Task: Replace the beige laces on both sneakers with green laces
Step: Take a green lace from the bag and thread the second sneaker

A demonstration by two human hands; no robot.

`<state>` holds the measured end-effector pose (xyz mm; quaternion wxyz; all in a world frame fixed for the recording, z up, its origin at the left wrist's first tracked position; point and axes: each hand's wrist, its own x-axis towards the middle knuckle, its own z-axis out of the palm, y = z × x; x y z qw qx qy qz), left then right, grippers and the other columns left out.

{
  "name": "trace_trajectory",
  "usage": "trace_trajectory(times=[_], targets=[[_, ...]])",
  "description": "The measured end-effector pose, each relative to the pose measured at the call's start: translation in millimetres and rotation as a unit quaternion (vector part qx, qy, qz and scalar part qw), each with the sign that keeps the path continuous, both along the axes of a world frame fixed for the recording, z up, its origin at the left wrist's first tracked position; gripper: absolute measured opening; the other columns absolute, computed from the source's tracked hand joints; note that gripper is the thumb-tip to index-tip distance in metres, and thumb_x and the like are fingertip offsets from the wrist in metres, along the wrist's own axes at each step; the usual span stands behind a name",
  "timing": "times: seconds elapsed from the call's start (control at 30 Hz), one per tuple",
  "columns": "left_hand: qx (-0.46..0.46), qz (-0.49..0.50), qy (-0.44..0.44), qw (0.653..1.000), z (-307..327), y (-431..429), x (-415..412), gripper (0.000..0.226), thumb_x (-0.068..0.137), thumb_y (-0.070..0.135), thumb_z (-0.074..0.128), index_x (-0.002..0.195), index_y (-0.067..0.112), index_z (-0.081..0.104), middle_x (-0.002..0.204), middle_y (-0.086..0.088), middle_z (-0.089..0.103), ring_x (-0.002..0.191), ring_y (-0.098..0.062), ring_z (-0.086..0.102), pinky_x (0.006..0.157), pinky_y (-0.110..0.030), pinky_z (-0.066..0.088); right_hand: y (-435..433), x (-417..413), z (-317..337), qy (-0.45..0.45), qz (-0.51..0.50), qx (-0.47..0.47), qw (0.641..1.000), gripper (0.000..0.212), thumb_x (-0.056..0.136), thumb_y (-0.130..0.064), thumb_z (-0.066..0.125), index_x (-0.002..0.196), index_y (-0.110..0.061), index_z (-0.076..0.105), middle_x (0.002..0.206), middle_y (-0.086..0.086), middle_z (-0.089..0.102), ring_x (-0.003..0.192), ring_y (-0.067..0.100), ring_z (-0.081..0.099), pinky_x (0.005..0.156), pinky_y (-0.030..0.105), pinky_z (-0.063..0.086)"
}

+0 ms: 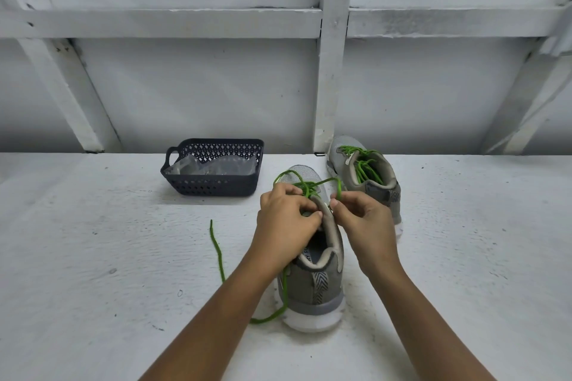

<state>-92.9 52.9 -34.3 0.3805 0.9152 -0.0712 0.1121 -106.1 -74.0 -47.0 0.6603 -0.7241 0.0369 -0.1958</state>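
Note:
A grey sneaker (315, 281) stands in front of me, heel toward me, with a green lace (305, 187) partly threaded over its tongue. My left hand (286, 219) grips the sneaker's collar and tongue at the left side. My right hand (360, 219) pinches a loop of the green lace at the right eyelets. One long end of that lace (216, 252) trails over the table to the left and under my left forearm. A second grey sneaker (365, 175) stands behind to the right, with green lace threaded and its ends tucked inside.
A dark plastic basket (213, 185) holding clear plastic bags stands at the back left, near the wall. The white table (93, 257) stretches wide to both sides. A white panelled wall with beams rises right behind the sneakers.

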Motion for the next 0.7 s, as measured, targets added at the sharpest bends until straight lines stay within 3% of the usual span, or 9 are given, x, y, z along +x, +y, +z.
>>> trace_trajectory(times=[0.3, 0.5, 0.6, 0.7], targets=[[0.015, -0.013, 0.005, 1.0, 2.4, -0.2, 1.3, 0.014, 0.084, 0.028, 0.066, 0.091, 0.02, 0.075, 0.104, 0.012, 0.036, 0.116, -0.017, 0.034, 0.09, -0.022, 0.029, 0.5, 0.4, -5.0, 0.027, 0.004, -0.056, 0.998, 0.007, 0.086, -0.014, 0.067, 0.079, -0.016, 0.069, 0.07, -0.006, 0.068, 0.06, -0.007, 0.058, 0.059, 0.01, 0.045], [0.03, -0.025, 0.022, 0.999, 1.3, 1.5, 4.4, 0.015, 0.085, 0.029, 0.065, 0.094, 0.022, 0.074, 0.108, 0.01, 0.038, 0.116, -0.019, 0.034, 0.094, -0.026, 0.031, 3.5, -2.0, -6.2, 0.021, 0.021, -0.093, 0.995, 0.007, 0.089, -0.021, 0.061, 0.087, -0.018, 0.068, 0.079, -0.004, 0.068, 0.074, 0.005, 0.062, 0.063, 0.01, 0.045], [0.013, -0.018, 0.022, 1.0, -1.1, 0.9, 4.3, 0.014, 0.086, 0.03, 0.063, 0.089, 0.023, 0.075, 0.107, 0.012, 0.039, 0.116, -0.017, 0.035, 0.091, -0.023, 0.029, 6.2, -4.9, -7.5, 0.027, 0.025, -0.073, 0.997, 0.015, 0.086, -0.025, 0.066, 0.098, -0.022, 0.057, 0.08, -0.001, 0.063, 0.073, 0.004, 0.059, 0.063, 0.009, 0.045], [-0.005, -0.012, 0.018, 1.0, -3.2, 1.1, 4.0, 0.013, 0.085, 0.03, 0.065, 0.085, 0.021, 0.074, 0.105, 0.013, 0.038, 0.116, -0.016, 0.035, 0.089, -0.021, 0.028, 6.6, -7.8, -7.0, 0.013, 0.006, -0.075, 0.997, 0.017, 0.085, -0.022, 0.068, 0.09, -0.024, 0.053, 0.077, -0.005, 0.061, 0.067, -0.001, 0.056, 0.062, 0.008, 0.044]])
